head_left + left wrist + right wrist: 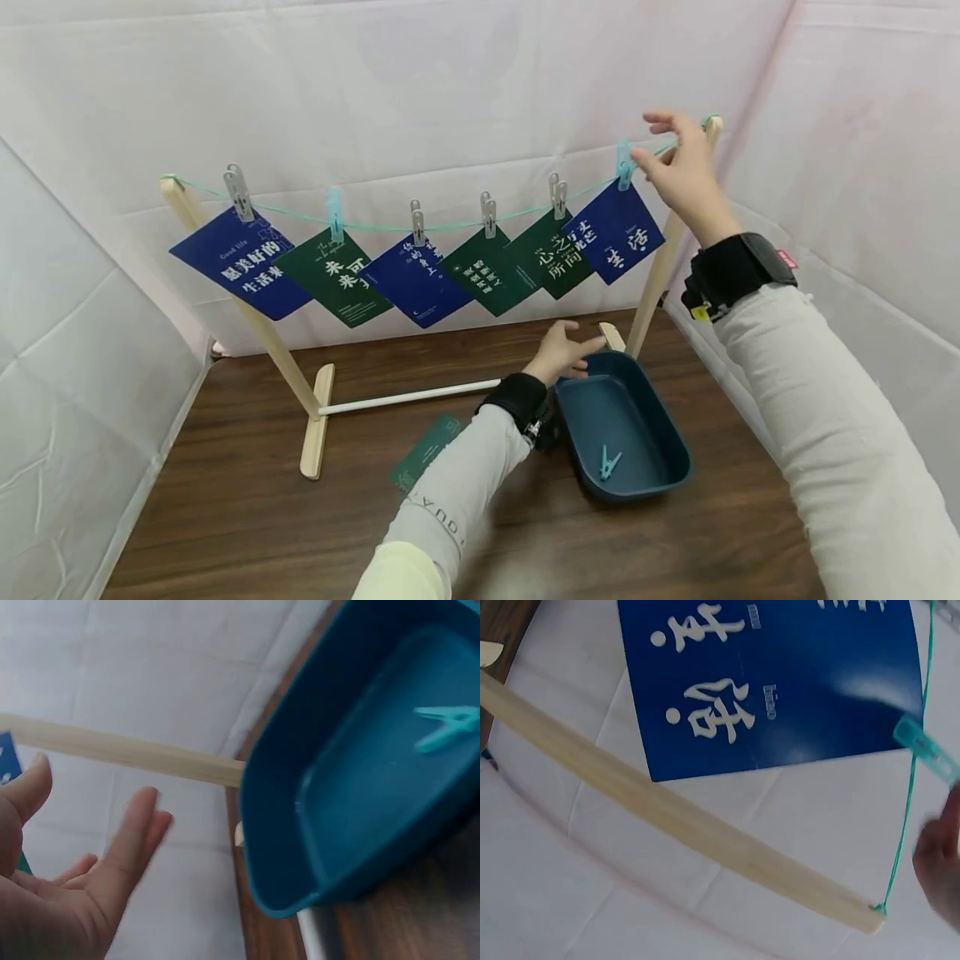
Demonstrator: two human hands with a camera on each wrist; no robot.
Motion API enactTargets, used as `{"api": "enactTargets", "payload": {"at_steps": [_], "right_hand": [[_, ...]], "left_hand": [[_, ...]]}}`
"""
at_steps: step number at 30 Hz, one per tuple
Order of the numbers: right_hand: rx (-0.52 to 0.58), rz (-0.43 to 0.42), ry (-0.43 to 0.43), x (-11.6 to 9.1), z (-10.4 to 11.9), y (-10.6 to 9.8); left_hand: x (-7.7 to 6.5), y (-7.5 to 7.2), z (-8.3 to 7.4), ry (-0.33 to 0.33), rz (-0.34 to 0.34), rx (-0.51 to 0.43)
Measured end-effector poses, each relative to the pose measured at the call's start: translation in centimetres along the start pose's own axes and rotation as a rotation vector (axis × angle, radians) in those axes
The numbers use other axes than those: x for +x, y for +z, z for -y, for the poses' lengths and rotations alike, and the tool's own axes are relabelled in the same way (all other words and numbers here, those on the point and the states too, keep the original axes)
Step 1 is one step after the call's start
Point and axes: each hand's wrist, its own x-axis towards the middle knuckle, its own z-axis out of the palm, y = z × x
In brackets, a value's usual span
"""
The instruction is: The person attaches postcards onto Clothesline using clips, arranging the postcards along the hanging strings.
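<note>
My right hand (pixel 682 171) is raised at the right end of the green string, its thumb right at a light-blue clothespin (pixel 624 165) and its fingers spread apart. That clothespin clips a blue card (pixel 617 233) with white characters onto the string; in the right wrist view the card (pixel 780 682) hangs beside the wooden post. Lower down, my left hand (pixel 561 354) hovers at the back left rim of a dark teal bin (pixel 678 433), fingers loosely extended and holding nothing. Inside the bin lies one turquoise clothespin (pixel 609 462), also visible in the left wrist view.
Several blue and green cards hang along the string (pixel 450 227) on grey and blue clothespins. Wooden posts (pixel 277 358) on flat feet hold it, joined below by a white rod (pixel 412 396). A green card (pixel 427 450) lies on the brown table (pixel 247 517), partly behind my left sleeve.
</note>
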Motion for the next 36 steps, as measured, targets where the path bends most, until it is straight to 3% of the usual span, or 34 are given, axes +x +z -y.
{"api": "enactTargets", "payload": {"at_steps": [2, 4, 8, 14, 16, 20, 24, 30, 36], "right_hand": [[0.053, -0.157, -0.034, -0.7, -0.2, 0.5], [0.069, -0.246, -0.060, -1.7, -0.7, 1.0], [-0.009, -0.195, -0.071, -4.5, -3.0, 2.3], [-0.128, 0.069, -0.094, -9.2, -8.6, 5.2], [-0.175, 0.171, -0.079, -10.8, -10.4, 6.2], [-0.316, 0.420, -0.025, -13.8, -13.8, 8.2], [-0.448, 0.660, 0.053, -16.5, -16.0, 10.0], [-0.552, 0.839, 0.232, -19.4, -17.5, 12.1], [-0.627, 1.048, 0.418, -20.2, -18.1, 12.7]], "left_hand": [[-0.5, 0.0, 1.0, -0.020, 0.059, 0.079], [-1.1, 0.3, 1.9, -0.028, 0.129, 0.178], [-2.2, 1.3, 3.7, 0.010, 0.221, 0.400], [-4.2, 2.6, 6.7, 0.223, 0.281, 0.711], [-4.9, 3.1, 7.8, 0.268, 0.298, 0.822], [-6.0, 4.4, 10.1, 0.306, 0.306, 1.064], [-6.5, 5.6, 12.2, 0.315, 0.284, 1.236], [-6.4, 6.3, 13.9, 0.347, 0.284, 1.342], [-6.3, 6.3, 14.0, 0.334, 0.285, 1.333]]}}
